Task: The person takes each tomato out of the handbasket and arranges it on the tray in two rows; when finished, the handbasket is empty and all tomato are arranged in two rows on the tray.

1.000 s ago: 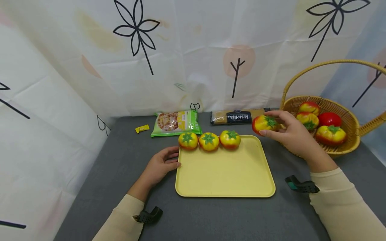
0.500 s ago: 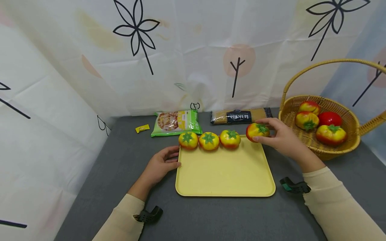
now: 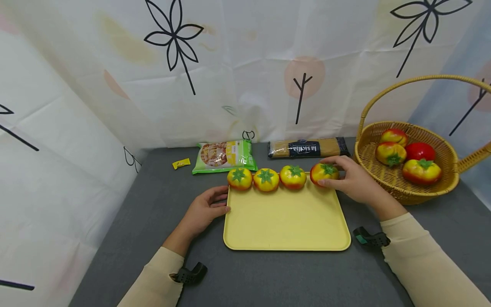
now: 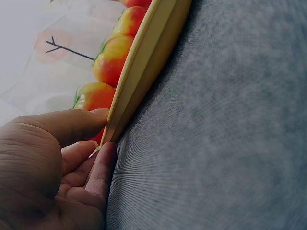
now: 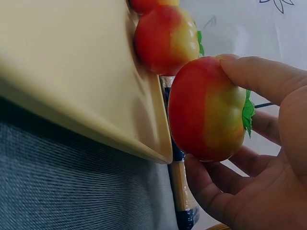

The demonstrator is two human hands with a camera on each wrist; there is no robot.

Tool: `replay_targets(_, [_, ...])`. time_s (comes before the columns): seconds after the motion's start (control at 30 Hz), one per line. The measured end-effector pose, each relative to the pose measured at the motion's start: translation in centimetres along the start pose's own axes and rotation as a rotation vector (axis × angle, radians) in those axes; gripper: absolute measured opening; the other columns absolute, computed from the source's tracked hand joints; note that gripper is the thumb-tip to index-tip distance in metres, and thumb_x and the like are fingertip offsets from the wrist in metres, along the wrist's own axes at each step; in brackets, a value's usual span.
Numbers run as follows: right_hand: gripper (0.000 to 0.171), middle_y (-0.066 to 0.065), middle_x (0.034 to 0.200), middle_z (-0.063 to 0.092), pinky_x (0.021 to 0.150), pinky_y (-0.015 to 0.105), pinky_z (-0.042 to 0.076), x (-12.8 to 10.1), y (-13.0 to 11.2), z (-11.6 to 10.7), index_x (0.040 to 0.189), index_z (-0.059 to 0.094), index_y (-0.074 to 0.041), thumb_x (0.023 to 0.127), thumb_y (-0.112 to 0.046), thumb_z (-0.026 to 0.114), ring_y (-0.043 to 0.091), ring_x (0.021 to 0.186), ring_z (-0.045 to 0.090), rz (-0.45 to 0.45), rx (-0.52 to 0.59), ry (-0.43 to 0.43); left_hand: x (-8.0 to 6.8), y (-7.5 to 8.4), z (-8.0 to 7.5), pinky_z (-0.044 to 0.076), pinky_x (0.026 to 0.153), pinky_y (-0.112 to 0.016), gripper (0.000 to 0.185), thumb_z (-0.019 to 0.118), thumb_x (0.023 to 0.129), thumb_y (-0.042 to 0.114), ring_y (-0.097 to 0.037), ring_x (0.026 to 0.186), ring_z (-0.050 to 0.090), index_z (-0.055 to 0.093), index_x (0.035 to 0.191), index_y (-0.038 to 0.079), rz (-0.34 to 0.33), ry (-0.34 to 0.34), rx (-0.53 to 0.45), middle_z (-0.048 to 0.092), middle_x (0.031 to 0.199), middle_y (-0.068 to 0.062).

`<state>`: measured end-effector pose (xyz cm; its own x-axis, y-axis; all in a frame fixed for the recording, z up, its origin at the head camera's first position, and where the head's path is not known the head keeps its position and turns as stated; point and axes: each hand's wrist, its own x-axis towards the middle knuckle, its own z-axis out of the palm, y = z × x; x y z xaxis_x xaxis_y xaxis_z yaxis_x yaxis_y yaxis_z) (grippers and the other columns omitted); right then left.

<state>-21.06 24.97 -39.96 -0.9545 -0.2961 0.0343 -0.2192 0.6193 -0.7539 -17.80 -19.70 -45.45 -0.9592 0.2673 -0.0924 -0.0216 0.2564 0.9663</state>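
left hand (image 3: 203, 212), left of centre: fingers relaxed, touching rim of smooth yellow tray (image 3: 285, 226). three glossy, squat fruits (image 3: 266, 180) line its top edge. right hand (image 3: 356, 179), right of centre: pinching fourth fruit (image 3: 321, 172) at tray's upper right corner. far right: woven basket (image 3: 410, 195).

A red-yellow tomato (image 3: 323, 173) is held at the tray's (image 3: 287, 221) corner.

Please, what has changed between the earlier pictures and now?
The right hand carried its red-yellow fruit leftward and toward the person, over the far right corner of the tray, without letting go. The left hand at the tray's edge, the three lined-up fruits and the basket stayed put.
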Motion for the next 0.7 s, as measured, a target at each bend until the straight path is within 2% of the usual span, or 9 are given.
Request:
replay_targets(0.4, [0.066, 0.030, 0.151, 0.045, 0.098, 0.062, 0.052, 0.09, 0.47, 0.75, 0.153, 0.054, 0.005, 0.103, -0.028, 0.081, 0.044, 0.126, 0.052, -0.005, -0.041, -0.035, 0.09, 0.02, -0.01, 0.056, 0.107, -0.038, 0.065, 0.080, 0.098, 0.001, -0.034, 0.137, 0.060, 0.054, 0.157, 0.000, -0.014, 0.011, 0.010, 0.058, 0.153, -0.018])
replay_targets(0.7, [0.067, 0.030, 0.149, 0.046, 0.098, 0.064, 0.052, 0.22, 0.73, 1.04, 0.154, 0.053, 0.004, 0.103, -0.030, 0.081, 0.045, 0.126, 0.053, -0.009, -0.063, -0.038, -0.07, 0.18, 0.00, 0.055, 0.108, -0.040, 0.065, 0.080, 0.098, 0.001, -0.037, 0.138, 0.058, 0.053, 0.158, -0.002, -0.007, 0.007, 0.020, 0.057, 0.153, -0.021])
